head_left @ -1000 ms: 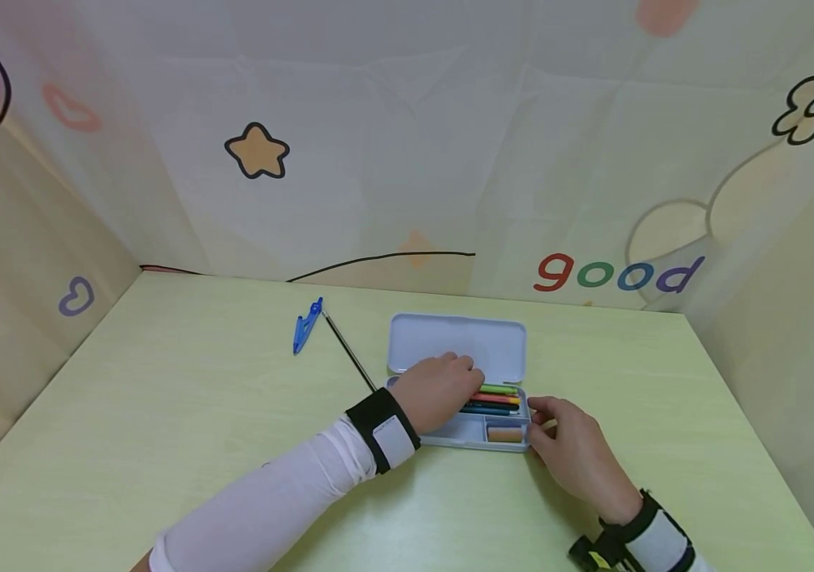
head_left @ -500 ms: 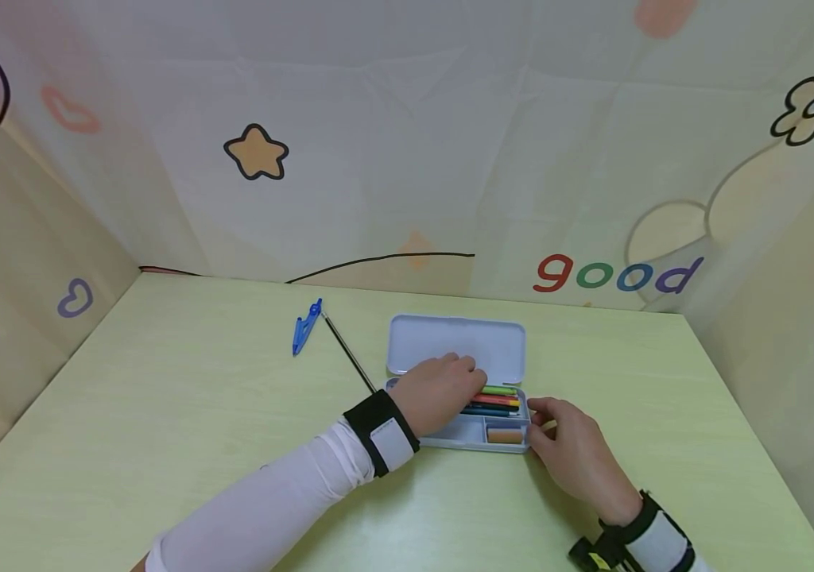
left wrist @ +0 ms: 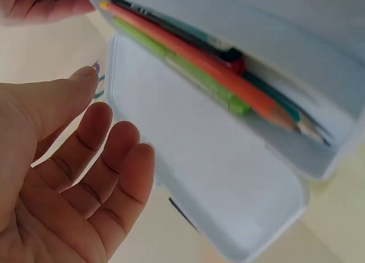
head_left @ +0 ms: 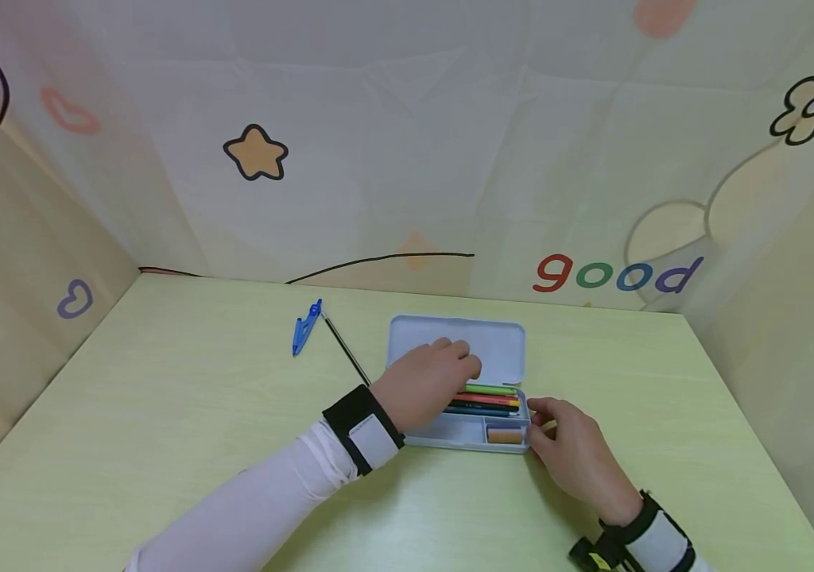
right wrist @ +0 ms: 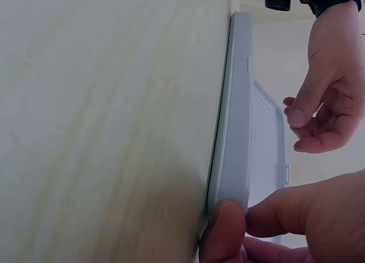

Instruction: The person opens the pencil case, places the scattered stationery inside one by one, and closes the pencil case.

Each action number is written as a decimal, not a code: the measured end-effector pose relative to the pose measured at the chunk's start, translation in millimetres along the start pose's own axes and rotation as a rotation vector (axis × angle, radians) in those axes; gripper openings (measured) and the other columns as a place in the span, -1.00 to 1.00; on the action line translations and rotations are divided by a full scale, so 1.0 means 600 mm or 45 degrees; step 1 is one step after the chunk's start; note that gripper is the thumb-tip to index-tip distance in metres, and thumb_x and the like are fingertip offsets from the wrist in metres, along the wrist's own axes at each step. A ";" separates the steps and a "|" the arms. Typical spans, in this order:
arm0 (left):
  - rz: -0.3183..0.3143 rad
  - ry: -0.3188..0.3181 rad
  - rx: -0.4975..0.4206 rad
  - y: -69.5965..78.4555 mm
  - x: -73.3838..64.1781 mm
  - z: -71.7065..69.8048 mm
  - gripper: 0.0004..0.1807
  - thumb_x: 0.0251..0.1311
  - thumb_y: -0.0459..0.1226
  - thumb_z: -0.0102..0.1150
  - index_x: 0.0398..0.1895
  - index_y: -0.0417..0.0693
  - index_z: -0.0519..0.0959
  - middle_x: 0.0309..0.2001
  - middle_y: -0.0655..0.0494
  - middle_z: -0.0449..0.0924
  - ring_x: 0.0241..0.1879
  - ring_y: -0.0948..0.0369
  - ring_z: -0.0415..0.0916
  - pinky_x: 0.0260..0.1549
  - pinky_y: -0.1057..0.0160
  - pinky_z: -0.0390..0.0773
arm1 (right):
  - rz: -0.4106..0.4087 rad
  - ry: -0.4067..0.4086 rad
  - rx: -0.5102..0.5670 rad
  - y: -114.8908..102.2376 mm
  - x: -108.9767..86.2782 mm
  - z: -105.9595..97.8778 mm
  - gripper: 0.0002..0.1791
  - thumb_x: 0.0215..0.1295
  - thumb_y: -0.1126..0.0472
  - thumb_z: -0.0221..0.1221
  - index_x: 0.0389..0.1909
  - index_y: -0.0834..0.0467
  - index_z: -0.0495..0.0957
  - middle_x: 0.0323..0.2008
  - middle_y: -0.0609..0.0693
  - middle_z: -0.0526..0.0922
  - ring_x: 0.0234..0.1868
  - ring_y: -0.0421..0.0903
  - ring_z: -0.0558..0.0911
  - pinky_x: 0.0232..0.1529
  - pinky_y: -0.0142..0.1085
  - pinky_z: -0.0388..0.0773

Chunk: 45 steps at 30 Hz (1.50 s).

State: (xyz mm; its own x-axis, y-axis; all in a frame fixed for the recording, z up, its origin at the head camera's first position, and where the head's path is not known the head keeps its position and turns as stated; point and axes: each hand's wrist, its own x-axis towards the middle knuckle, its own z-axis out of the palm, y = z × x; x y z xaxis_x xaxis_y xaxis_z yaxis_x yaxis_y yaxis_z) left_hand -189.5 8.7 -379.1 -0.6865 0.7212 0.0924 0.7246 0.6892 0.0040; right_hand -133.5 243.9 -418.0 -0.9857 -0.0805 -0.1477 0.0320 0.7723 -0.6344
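A pale blue pencil case [head_left: 450, 433] lies with its lid [head_left: 407, 338] folded back. In its rear compartment are an orange pencil [left wrist: 211, 66], a green pen-like stick [left wrist: 199, 83] and several darker pencils or pens. A small tan block [head_left: 505, 436] sits in the front right compartment. My left hand [head_left: 424, 385] hovers over the case, fingers loosely bent and nothing between them; it hides the case's left part from the head view. At the right end, my right hand [head_left: 571, 449] grips the case's edge between thumb and fingers [right wrist: 225, 231].
Behind and left of the case, a blue drawing compass [head_left: 307, 327] lies on the light wooden table [head_left: 164, 413]. A thin dark rod [head_left: 346, 347] runs from it towards the case, its near end hidden by the left arm. A printed cloth [head_left: 378, 159] hangs behind.
My left hand has come away from the pencils, shifting a little left and up. More of their length shows. My right hand and the case have stayed put.
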 end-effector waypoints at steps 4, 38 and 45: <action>-0.007 0.035 -0.036 -0.010 -0.010 -0.010 -0.70 0.41 -0.32 0.39 0.15 0.02 0.67 -0.04 0.15 0.62 -0.06 0.21 0.53 -0.03 0.33 0.61 | -0.010 0.007 -0.006 0.000 0.000 0.000 -0.53 0.48 0.32 0.23 0.33 0.41 0.50 -0.09 0.12 0.63 -0.20 -0.03 0.55 -0.26 -0.27 0.57; -0.180 0.232 -0.174 -0.132 -0.087 -0.058 -0.64 0.37 -0.52 0.31 0.17 -0.14 0.61 0.15 -0.03 0.56 0.19 0.00 0.48 0.10 0.19 0.65 | -0.029 0.008 0.008 0.002 0.000 0.001 -0.53 0.47 0.33 0.19 0.32 0.43 0.50 -0.10 0.11 0.63 -0.22 -0.04 0.56 -0.30 -0.29 0.55; -0.216 0.163 -0.171 -0.163 -0.099 -0.043 -0.63 0.35 -0.53 0.32 0.18 -0.17 0.63 0.13 -0.04 0.57 0.20 -0.01 0.48 0.11 0.18 0.64 | -0.013 0.003 0.013 0.001 0.000 0.001 -0.53 0.47 0.32 0.19 0.33 0.42 0.50 -0.10 0.11 0.62 -0.21 -0.04 0.55 -0.34 -0.31 0.53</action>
State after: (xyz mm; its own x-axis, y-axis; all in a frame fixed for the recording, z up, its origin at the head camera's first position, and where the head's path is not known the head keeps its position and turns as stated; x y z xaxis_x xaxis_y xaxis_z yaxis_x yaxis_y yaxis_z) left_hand -218.0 -103.5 -359.0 -0.7919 0.5754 0.2043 0.6070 0.7781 0.1614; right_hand -133.5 244.2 -418.6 -0.9865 -0.0864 -0.1393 0.0238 0.7653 -0.6433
